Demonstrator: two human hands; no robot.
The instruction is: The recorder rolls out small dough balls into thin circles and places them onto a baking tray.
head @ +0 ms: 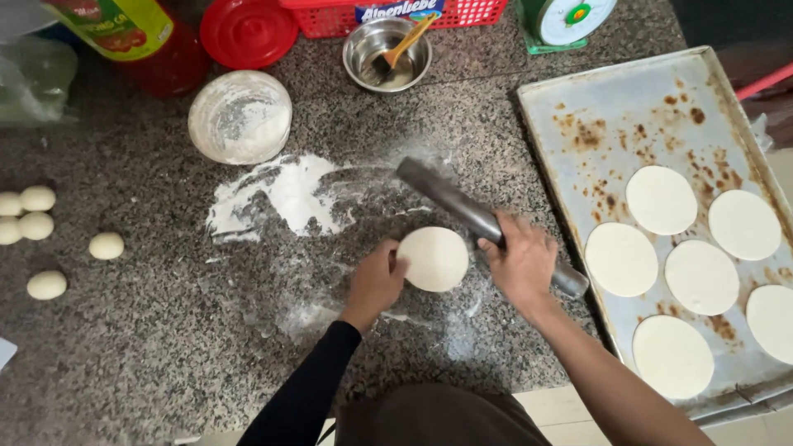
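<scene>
A flat round disc of white dough (434,258) lies on the speckled granite counter (165,347). My left hand (376,279) touches the disc's left edge with its fingers curled. My right hand (520,260) grips a dark rolling pin (450,200), which slants from the upper left down to the right, just past the disc's right edge. Loose flour (289,194) is spread on the counter behind the disc.
A worn metal baking tray (611,107) at the right holds several flat dough discs (661,200). Several dough balls (106,245) sit at the left. At the back stand a floured bowl (239,116), a steel bowl with a brush (387,51), a red lid, a bottle and a scale.
</scene>
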